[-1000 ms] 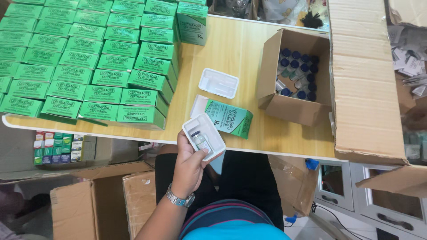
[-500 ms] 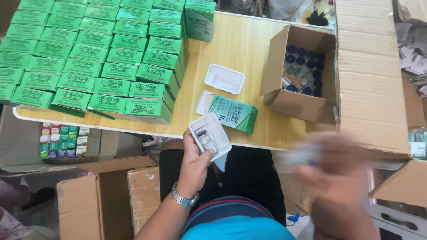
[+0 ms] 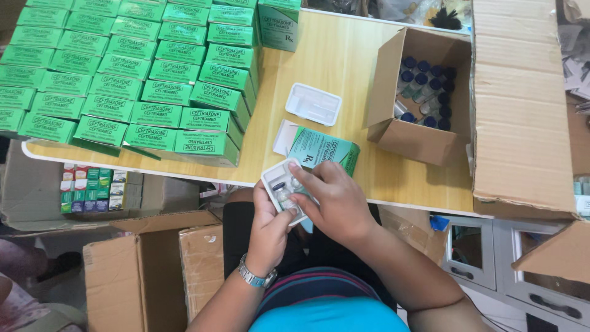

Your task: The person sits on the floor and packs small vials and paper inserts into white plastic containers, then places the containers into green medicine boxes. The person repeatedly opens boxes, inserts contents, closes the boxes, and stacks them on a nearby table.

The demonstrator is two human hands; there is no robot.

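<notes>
Left hand (image 3: 270, 230) cradled white plastic tray (image 3: 284, 187) just off the desk's (image 3: 344, 61) near edge. Right hand (image 3: 335, 200) fingers pinched a small vial (image 3: 284, 195), probably seating it in its slot. Keep tray level, press straight down. Open green carton (image 3: 322, 150) just beyond.

White plastic tray (image 3: 278, 184) sits low centre of the frame, tilted, just below the table edge; a small clear vial (image 3: 283, 194) lies in its compartment.

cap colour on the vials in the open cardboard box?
Dark blue caps on the vials in the open cardboard box, seen clearly in the head view.
</notes>
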